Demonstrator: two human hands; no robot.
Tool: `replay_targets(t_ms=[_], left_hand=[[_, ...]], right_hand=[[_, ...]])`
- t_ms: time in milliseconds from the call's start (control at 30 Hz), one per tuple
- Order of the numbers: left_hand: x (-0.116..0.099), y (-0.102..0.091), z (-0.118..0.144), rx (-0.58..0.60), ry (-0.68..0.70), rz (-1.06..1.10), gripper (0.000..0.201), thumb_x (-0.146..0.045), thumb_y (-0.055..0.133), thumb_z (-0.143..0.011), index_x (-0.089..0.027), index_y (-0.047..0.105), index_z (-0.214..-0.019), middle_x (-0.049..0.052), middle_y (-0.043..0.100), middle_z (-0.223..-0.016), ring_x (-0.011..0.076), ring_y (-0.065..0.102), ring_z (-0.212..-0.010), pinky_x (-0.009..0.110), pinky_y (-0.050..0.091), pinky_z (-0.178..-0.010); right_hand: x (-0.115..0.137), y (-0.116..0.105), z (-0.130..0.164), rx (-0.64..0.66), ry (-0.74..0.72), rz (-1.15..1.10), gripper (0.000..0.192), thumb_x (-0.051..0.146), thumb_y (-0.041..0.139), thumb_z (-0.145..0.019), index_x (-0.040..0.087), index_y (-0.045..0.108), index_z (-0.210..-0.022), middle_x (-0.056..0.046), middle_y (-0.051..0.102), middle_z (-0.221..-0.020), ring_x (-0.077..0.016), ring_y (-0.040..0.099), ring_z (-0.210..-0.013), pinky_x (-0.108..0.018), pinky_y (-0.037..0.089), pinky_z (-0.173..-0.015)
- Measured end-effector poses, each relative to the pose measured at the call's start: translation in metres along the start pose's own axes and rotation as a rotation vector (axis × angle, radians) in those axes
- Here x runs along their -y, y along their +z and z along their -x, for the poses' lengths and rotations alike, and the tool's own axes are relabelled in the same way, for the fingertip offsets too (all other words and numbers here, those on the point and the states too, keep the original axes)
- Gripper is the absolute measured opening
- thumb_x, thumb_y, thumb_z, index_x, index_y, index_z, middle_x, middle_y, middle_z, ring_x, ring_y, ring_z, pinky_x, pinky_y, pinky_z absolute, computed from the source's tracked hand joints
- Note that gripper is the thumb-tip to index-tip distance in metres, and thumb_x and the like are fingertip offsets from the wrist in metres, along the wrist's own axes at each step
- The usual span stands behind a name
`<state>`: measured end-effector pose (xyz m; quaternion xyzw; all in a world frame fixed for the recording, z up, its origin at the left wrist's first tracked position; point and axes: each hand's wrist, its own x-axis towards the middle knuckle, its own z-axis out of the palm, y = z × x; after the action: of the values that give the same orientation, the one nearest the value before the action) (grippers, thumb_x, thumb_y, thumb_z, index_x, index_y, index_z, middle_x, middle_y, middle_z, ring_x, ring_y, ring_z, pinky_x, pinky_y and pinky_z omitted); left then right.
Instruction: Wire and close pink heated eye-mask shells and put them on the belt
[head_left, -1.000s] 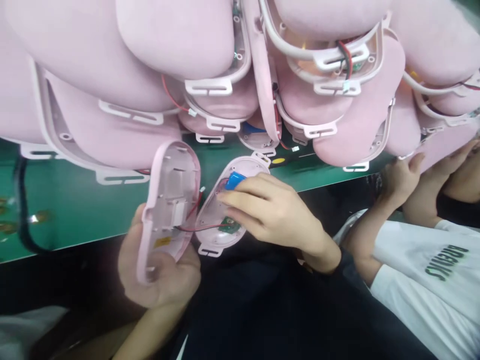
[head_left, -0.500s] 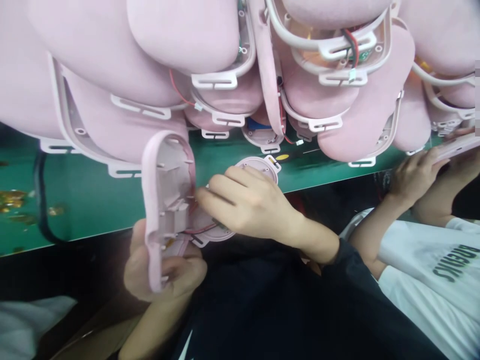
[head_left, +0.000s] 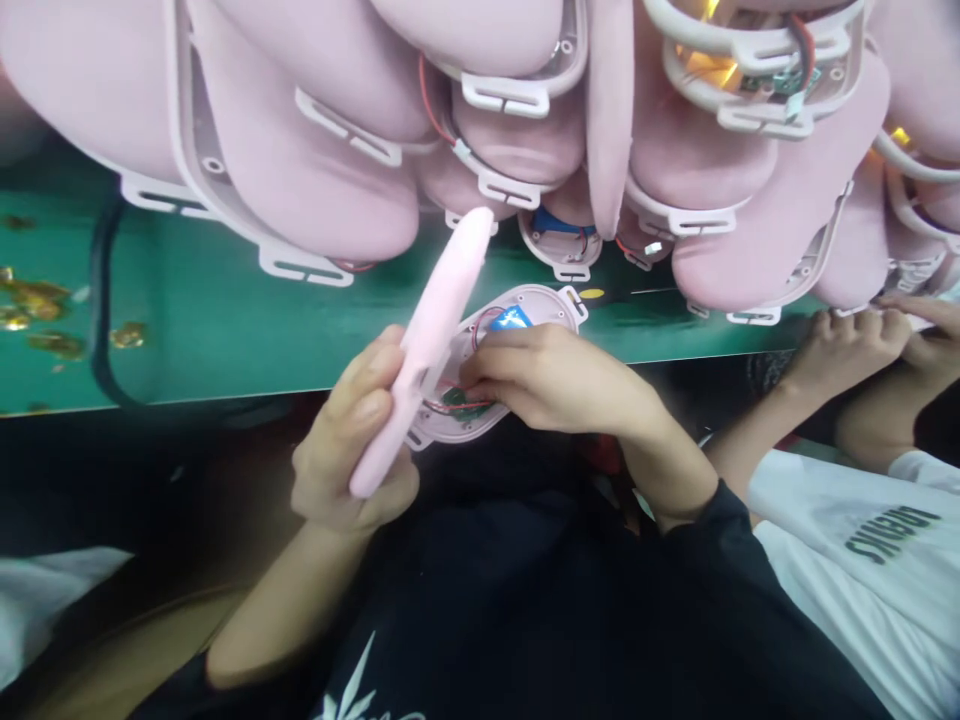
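Left hand (head_left: 352,440) clamped on pink cover shell (head_left: 431,340), edge-on, touching open base shell (head_left: 480,385), right hand (head_left: 555,380) fingertips pressed together inside base shell, beside blue battery (head_left: 511,319)

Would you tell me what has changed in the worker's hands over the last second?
The left hand has turned its pink cover from inside-facing to edge-on. The right hand slid down from the blue battery onto the wires by the green board. The base shell stays at the green table's edge.
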<state>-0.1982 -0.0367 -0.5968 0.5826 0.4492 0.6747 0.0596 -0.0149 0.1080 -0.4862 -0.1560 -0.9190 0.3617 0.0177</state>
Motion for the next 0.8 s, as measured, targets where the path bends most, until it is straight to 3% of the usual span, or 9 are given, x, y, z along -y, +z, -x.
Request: replay_targets(t_ms=[33,200,333,433,600,733,800], left_hand=[[-0.001,0.005,-0.007,0.001,0.047,-0.004,0.048,-0.028,0.069,-0.105,-0.03,0.062,-0.153,0.011,0.072,-0.151,0.0375,0.072,-0.136,0.063,0.064,-0.11],[-0.006,0.02,-0.022,-0.033,0.031,0.022,0.047,-0.028,0.065,-0.11,-0.025,0.059,-0.157,0.013,0.072,-0.151,0.0365,0.071,-0.138,0.062,0.062,-0.113],[-0.007,0.023,-0.026,-0.032,0.081,-0.007,0.046,-0.022,0.06,-0.111,-0.019,0.058,-0.157,0.01,0.068,-0.157,0.0323,0.07,-0.14,0.056,0.063,-0.115],[-0.007,0.022,-0.028,-0.029,0.074,0.005,0.046,-0.019,0.061,-0.11,-0.016,0.058,-0.157,0.011,0.067,-0.158,0.0312,0.068,-0.143,0.054,0.06,-0.12],[-0.007,0.02,-0.028,-0.032,0.041,-0.003,0.046,-0.02,0.059,-0.111,-0.02,0.058,-0.158,0.01,0.069,-0.156,0.0312,0.067,-0.143,0.053,0.059,-0.122],[-0.005,0.018,-0.024,-0.012,0.042,0.03,0.05,-0.019,0.059,-0.11,-0.019,0.056,-0.16,0.01,0.066,-0.16,0.0306,0.065,-0.146,0.054,0.057,-0.122],[-0.003,0.02,-0.019,-0.052,-0.103,0.099,0.044,-0.03,0.066,-0.109,-0.026,0.064,-0.152,0.006,0.071,-0.153,0.0315,0.067,-0.143,0.058,0.055,-0.124]], right_hand=[[-0.002,-0.001,-0.001,0.001,-0.006,-0.039,0.02,0.013,0.057,-0.109,0.017,0.077,-0.11,-0.005,0.081,-0.111,-0.0184,0.074,-0.102,-0.03,0.055,-0.088],[-0.001,-0.003,-0.003,0.06,-0.027,-0.008,0.026,0.006,0.053,-0.107,0.015,0.077,-0.113,-0.007,0.08,-0.118,-0.0199,0.074,-0.107,-0.033,0.058,-0.092],[0.0,0.001,-0.007,0.042,-0.091,-0.002,0.027,0.006,0.053,-0.107,0.017,0.079,-0.11,-0.008,0.079,-0.118,-0.0196,0.074,-0.108,-0.033,0.059,-0.094],[0.001,0.005,-0.008,0.01,-0.045,0.034,0.023,0.011,0.056,-0.108,0.015,0.078,-0.112,-0.007,0.082,-0.111,-0.0198,0.076,-0.102,-0.032,0.059,-0.09],[0.001,0.008,-0.005,-0.035,0.005,0.034,0.021,0.016,0.061,-0.108,0.016,0.076,-0.123,-0.005,0.083,-0.111,-0.0178,0.078,-0.097,-0.028,0.058,-0.087],[0.001,0.015,-0.001,-0.155,-0.039,-0.011,0.025,0.015,0.064,-0.107,0.014,0.072,-0.13,-0.003,0.084,-0.111,-0.014,0.079,-0.096,-0.023,0.06,-0.089],[0.0,0.021,0.002,-0.206,-0.062,0.012,0.022,0.016,0.063,-0.108,0.014,0.072,-0.128,-0.003,0.085,-0.111,-0.0136,0.079,-0.096,-0.023,0.06,-0.09]])
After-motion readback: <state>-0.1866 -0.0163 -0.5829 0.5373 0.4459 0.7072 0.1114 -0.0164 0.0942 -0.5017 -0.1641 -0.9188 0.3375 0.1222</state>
